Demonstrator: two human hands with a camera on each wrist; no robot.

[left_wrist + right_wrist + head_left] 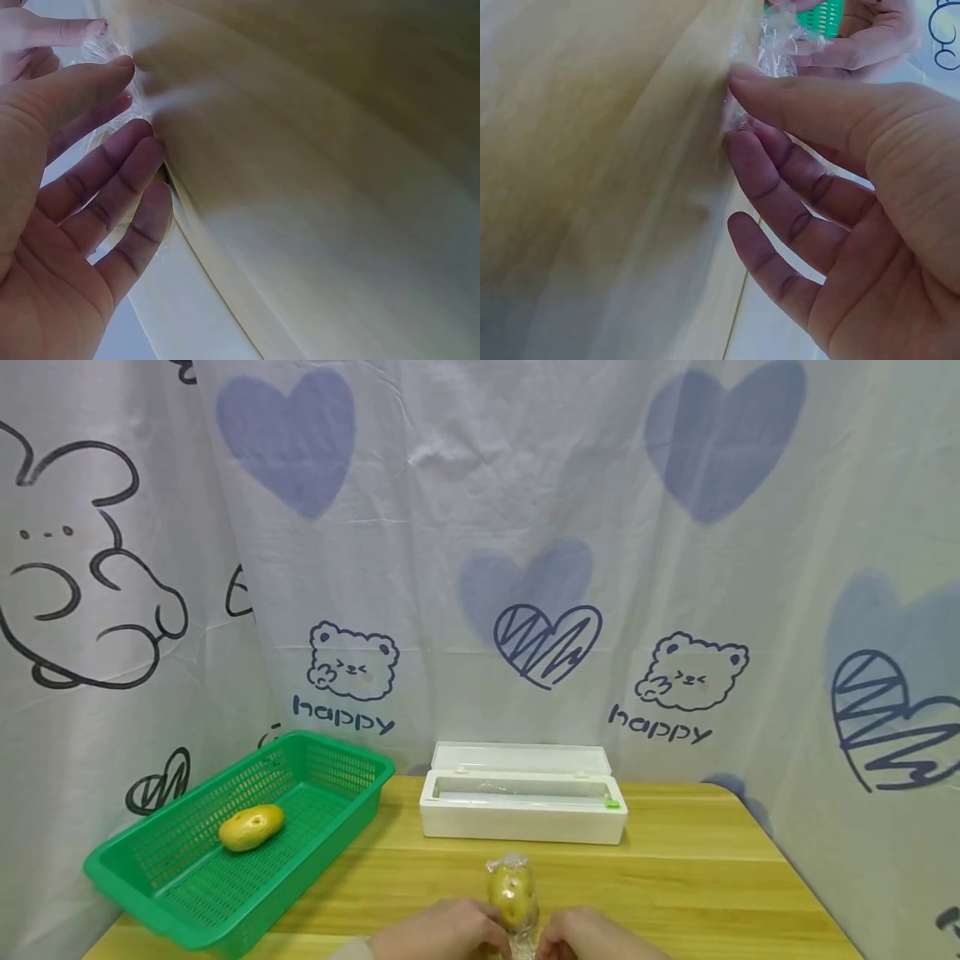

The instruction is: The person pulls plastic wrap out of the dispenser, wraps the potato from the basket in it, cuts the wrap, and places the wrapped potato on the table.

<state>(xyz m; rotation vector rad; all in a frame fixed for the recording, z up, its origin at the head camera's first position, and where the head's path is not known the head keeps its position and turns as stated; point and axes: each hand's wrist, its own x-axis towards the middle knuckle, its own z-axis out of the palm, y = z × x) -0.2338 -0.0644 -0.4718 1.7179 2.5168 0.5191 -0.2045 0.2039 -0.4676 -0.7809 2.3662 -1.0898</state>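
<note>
A yellow potato [512, 896] in clear plastic wrap lies on the table before me, a crumpled tuft of film at its far end. At its near end the loose plastic wrap [523, 939] bunches between my two hands. From the left side, my left hand [457, 931] pinches that film with thumb and forefinger. My right hand [588, 935] pinches it from the other side. Both wrist views show the crinkled film [776, 45] at the fingertips, with the other fingers loosely bent. The potato is hidden in the right wrist view.
A green plastic basket [300, 877] stands at the left, with another potato [252, 827] inside. Behind the wrapped potato is a white cling film dispenser [522, 828], its lid raised and a green slider at its right end. Printed curtains surround the wooden table [697, 868].
</note>
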